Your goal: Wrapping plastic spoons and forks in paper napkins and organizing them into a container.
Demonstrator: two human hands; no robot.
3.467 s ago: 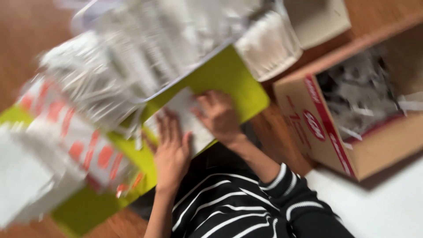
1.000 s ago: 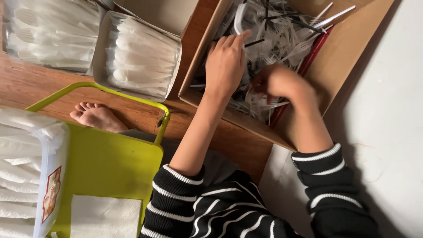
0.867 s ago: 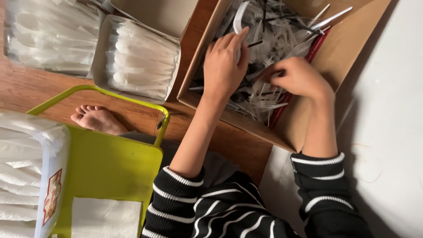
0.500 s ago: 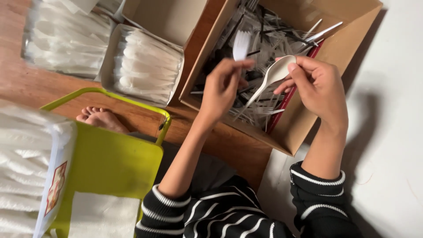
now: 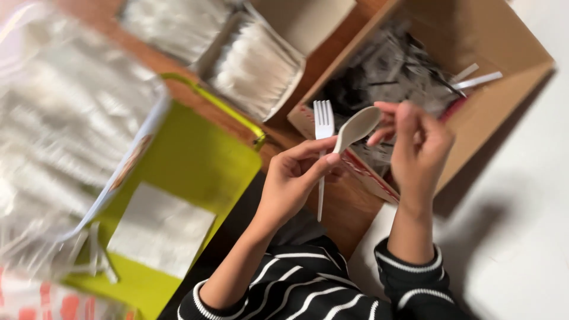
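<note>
- The left hand is curling half closed, thumb and fingers pinching one white plastic fork and one white plastic spoon together near where their handles cross.
- The fork is standing upright with its tines pointing up, and its handle is running down past the fingers and showing below the hand.
- The spoon is slanting up to the right, its oval bowl sitting just beside the right hand's fingertips.
- The right hand is hovering loosely curled, fingers bent toward the spoon's bowl; whether they are touching it cannot be told through the blur.
- Both hands are working in front of the near edge of one open cardboard box, which is holding a heap of wrapped cutlery, too jumbled to count.
- Two white handles are sticking out of that heap toward the box's right wall.
- One lime-green bin is lying to the left, with a white paper stack resting on its inner face.
- Clear bags of white plastic utensils are spilling over the bin's left edge, blurred.
- Two trays of white utensils are sitting on the wooden floor beyond the bin's far corner.
- Both forearms are wearing black sleeves with white stripes.
</note>
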